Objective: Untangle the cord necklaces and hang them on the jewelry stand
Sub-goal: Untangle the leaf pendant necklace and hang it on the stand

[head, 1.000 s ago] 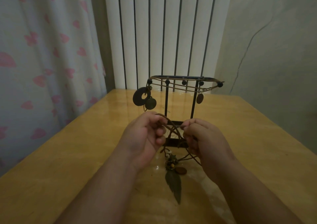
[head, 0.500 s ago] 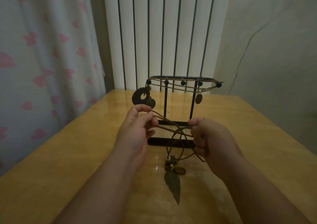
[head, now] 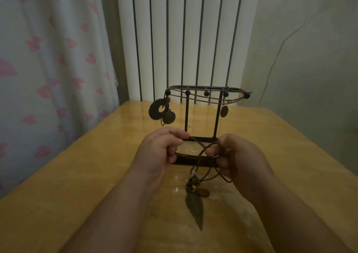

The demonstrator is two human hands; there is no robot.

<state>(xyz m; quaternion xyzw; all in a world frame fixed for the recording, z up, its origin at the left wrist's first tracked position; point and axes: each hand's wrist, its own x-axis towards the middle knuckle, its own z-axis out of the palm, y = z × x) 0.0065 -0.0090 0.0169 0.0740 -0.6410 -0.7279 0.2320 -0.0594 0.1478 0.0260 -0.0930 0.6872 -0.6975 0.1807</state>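
Note:
A black wire jewelry stand stands at the middle of the wooden table. Cord necklaces hang along its top bar, with a dark ring pendant at the left and an oval pendant at the right. In front of the stand my left hand and my right hand each pinch brown cord, whose strands cross between them. Below the hands the cord's beads, a small oval pendant and a long leaf pendant lie on the table.
A white curtain with pink hearts hangs at the left. A white ribbed radiator stands behind the table's far edge. A pale wall with a thin dark crack is at the right.
My hands drew apart half a second ago, opening the cord loops. They have since lowered a little and come closer, and the strands now cross between them. The pendants stay on the table.

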